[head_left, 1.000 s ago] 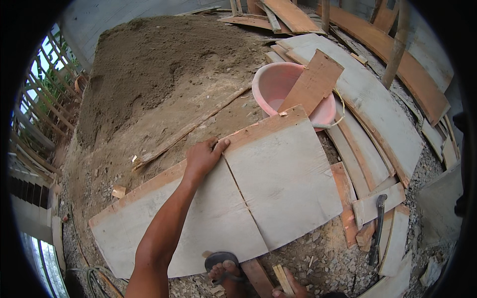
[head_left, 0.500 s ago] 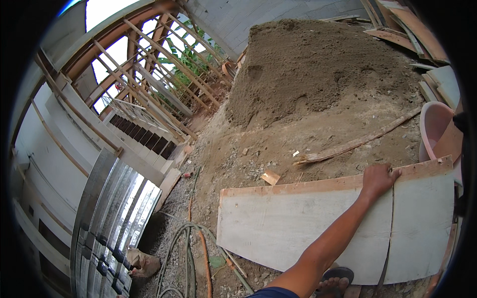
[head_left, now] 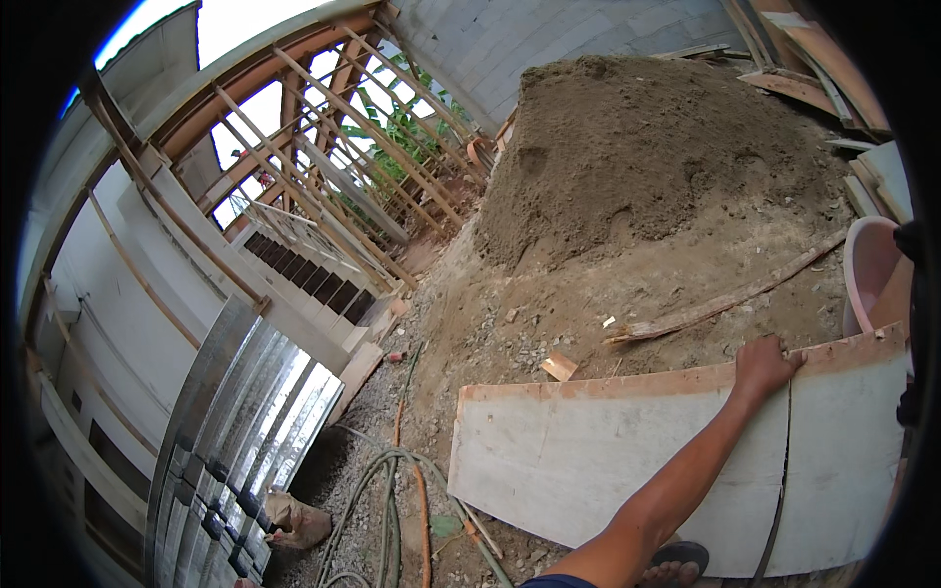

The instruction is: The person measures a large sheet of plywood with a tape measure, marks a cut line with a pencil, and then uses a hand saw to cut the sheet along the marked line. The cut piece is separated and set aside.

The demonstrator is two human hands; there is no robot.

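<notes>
My left hand (head_left: 766, 369) is closed over the upper edge of a large pale wooden panel (head_left: 608, 441), its thumb side to the right. A reddish-brown strip of wood runs along that edge. Just right of the hand, a narrow dark gap (head_left: 783, 470) runs down the panel to its lower edge. The bare left forearm crosses the panel's face from the lower edge of the picture. Below the forearm a sandalled foot (head_left: 671, 568) shows partly. My right hand does not appear.
Behind the panel lies a long rough plank (head_left: 725, 302) before a sand heap (head_left: 667, 157). Hoses (head_left: 392, 490) coil on gravel at left, near shiny metal sheets (head_left: 260, 402) and a crumpled bag (head_left: 297, 519). A pink tub (head_left: 867, 265) stands at right.
The whole scene sits slightly farther right and lower in the picture, as the view has shifted. My left hand keeps its hold at the same place on the panel.
</notes>
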